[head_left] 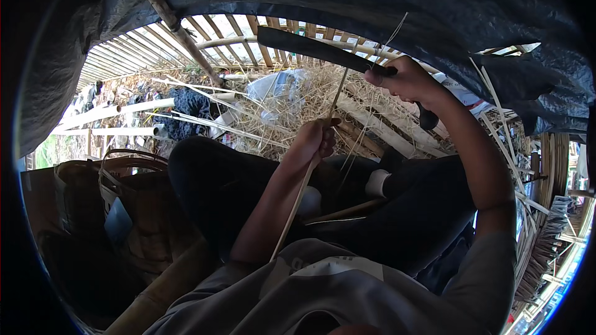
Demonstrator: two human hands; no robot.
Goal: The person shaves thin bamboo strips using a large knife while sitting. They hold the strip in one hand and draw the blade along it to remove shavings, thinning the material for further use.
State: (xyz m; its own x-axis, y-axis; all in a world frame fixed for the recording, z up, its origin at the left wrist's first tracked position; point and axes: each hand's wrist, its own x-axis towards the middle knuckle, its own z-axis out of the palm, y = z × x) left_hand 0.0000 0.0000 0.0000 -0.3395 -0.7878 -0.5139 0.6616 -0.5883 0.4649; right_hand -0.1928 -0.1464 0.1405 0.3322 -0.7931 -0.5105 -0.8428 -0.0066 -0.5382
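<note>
My left hand [318,139] is closed around a long thin bamboo strip [293,214]. The strip slants from my lap up past the fist, and its upper part meets the machete near the blade's lower edge; whether the edge cuts into it I cannot tell. My right hand [406,84] grips the handle of that machete [310,46], a dark broad blade pointing left and slightly upward. The dark butt of the handle sticks out below my right hand. Thin split strands [366,130] hang between the two hands. My crossed legs lie below them.
Bamboo shavings [323,93] and a clear plastic bag [276,90] cover the ground ahead, before a slatted bamboo fence [133,56]. Bamboo poles [118,111] and a woven basket [149,211] are at left. A dark tarp [434,0] hangs overhead. Long strips [500,124] lean at right.
</note>
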